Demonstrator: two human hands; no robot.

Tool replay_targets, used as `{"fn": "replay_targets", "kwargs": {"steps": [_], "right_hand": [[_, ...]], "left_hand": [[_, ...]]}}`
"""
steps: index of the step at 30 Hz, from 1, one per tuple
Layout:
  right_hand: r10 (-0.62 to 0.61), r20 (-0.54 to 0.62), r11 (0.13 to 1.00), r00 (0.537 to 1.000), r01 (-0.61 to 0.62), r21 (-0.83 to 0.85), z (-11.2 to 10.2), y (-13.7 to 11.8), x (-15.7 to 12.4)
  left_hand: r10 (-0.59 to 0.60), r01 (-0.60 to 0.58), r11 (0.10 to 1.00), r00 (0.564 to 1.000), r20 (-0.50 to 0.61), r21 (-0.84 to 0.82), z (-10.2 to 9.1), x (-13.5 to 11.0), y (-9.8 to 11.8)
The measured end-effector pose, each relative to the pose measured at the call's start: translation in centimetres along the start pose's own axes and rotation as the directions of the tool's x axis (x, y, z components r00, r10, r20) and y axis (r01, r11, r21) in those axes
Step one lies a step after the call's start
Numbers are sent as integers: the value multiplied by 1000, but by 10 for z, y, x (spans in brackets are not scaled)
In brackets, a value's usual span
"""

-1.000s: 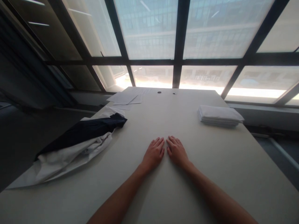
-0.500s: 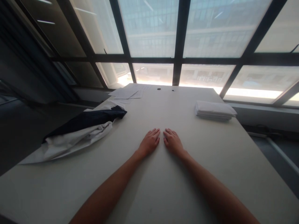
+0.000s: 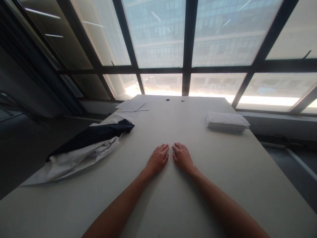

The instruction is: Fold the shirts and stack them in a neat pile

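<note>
Palm down on the white table (image 3: 170, 125), my left hand (image 3: 158, 158) lies flat with its fingers stretched forward and holds nothing. Just to its right, with a narrow gap between the fingertips, my right hand (image 3: 182, 157) rests the same way, also holding nothing. Off to the left lies a heap of white cloth (image 3: 84, 160) with a dark navy cloth (image 3: 94, 134) on top of it. A stack of folded white items (image 3: 227, 122), perhaps cloth or paper, sits ahead and to the right of my right hand.
Loose white paper sheets (image 3: 133, 105) lie at the far left of the table. Two small round holes, one of them a dark cable hole (image 3: 167, 99), are near the far edge. Beyond stands a large window with dark frames (image 3: 187, 70). A dark curtain (image 3: 37, 66) hangs at left.
The whole scene sits slightly lower in the picture, as the head view has tilted up a little. Both hands stay in place on the table.
</note>
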State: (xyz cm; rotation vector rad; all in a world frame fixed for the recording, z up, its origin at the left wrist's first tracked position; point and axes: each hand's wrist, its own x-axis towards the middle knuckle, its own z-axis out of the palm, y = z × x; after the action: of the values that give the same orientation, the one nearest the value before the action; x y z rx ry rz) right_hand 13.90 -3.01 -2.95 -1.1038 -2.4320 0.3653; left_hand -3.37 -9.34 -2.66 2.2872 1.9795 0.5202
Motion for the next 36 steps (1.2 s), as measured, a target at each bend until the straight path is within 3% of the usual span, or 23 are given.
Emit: {"fn": "replay_targets", "kwargs": {"steps": [9,36], "right_hand": [[7,-23,1000,1000,-7,-3,6,0,13],[1,-11,1000,1000,-1,15,2,2,9]], "left_hand": [[4,-4,1000,1000,-12,0,-2,1,3],[11,-11,1000,1000,-16,-23,0,0,2]]}}
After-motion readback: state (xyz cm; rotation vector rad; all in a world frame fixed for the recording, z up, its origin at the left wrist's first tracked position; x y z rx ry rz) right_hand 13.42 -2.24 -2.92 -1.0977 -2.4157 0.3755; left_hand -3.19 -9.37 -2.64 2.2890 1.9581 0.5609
